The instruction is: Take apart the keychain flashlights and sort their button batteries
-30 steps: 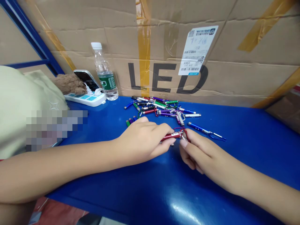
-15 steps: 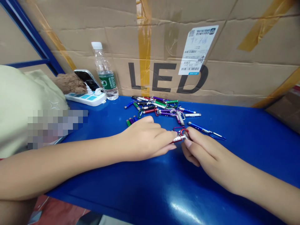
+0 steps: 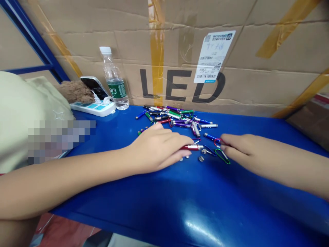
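Note:
My left hand rests on the blue table, its fingers closed around a small red flashlight. My right hand lies to the right of it, fingertips pinching a red carabiner clip. A green carabiner lies just below those fingertips. Small silver parts sit loose on the table between the two hands. A blue flashlight lies just beyond the clip.
A pile of several coloured keychain flashlights lies behind my hands. A large cardboard box marked LED closes the back. A water bottle, a power strip with a phone, and a beige bag are at left.
My right hand has pulled away to the right with the red carabiner, off the red flashlight's end. Small silver parts now lie on the table. The left hand kept hold of the flashlight.

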Motion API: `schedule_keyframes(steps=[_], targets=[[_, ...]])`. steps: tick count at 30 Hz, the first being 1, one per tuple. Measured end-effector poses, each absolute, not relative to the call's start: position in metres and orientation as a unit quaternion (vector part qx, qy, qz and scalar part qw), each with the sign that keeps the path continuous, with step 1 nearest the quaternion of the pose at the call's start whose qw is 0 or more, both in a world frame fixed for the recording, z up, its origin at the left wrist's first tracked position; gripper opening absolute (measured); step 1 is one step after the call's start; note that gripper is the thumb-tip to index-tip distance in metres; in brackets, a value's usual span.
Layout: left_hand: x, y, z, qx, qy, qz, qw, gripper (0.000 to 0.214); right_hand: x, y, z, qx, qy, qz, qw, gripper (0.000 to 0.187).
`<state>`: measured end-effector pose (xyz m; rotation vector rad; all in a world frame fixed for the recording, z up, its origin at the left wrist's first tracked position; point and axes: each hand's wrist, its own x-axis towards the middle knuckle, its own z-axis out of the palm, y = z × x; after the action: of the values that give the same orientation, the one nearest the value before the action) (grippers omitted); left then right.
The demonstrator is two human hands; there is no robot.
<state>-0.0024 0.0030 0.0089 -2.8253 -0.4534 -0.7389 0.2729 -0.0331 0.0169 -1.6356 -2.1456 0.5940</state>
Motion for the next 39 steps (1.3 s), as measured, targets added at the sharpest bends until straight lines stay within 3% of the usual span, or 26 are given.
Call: schedule_keyframes(steps=[2,4,6,9,13,17,20,31,35,39], targets=[[-0.004,0.008,0.009,-0.952,-0.165,-0.247,0.069,0.028,0.283,-0.030,0.013,-0.599,-0.781,0.164,0.067,0.032],[-0.004,0.011,0.007,-0.953,-0.168,-0.243,0.063,0.027,0.282,-0.030,0.014,-0.636,-0.765,0.096,0.025,0.041],[-0.003,0.012,0.004,-0.952,-0.168,-0.246,0.063,0.027,0.271,-0.034,0.020,-0.658,-0.745,0.081,0.069,0.049],[-0.001,0.011,0.002,-0.944,-0.153,-0.277,0.094,0.026,0.244,-0.043,0.027,-0.578,-0.742,0.294,0.169,0.059],[-0.001,0.012,-0.001,-0.925,-0.093,-0.319,0.183,0.018,0.213,-0.055,0.017,-0.509,-0.648,0.518,0.230,0.054],[-0.003,0.015,-0.002,-0.906,-0.056,-0.338,0.249,0.019,0.202,-0.058,0.003,-0.479,-0.560,0.614,0.282,0.053],[-0.003,0.017,-0.001,-0.908,-0.063,-0.340,0.238,0.019,0.201,-0.056,-0.002,-0.476,-0.557,0.604,0.314,0.052],[0.001,0.004,0.012,-0.946,-0.197,-0.247,-0.068,0.026,0.187,-0.057,-0.009,-0.422,-0.470,0.657,0.413,0.038],[0.005,-0.002,0.020,-0.890,-0.289,-0.235,-0.264,0.023,0.195,-0.055,-0.013,-0.441,-0.578,0.560,0.398,0.043],[0.009,-0.005,0.023,-0.775,-0.336,-0.172,-0.507,0.033,0.202,-0.054,-0.012,-0.463,-0.677,0.426,0.383,0.047]])
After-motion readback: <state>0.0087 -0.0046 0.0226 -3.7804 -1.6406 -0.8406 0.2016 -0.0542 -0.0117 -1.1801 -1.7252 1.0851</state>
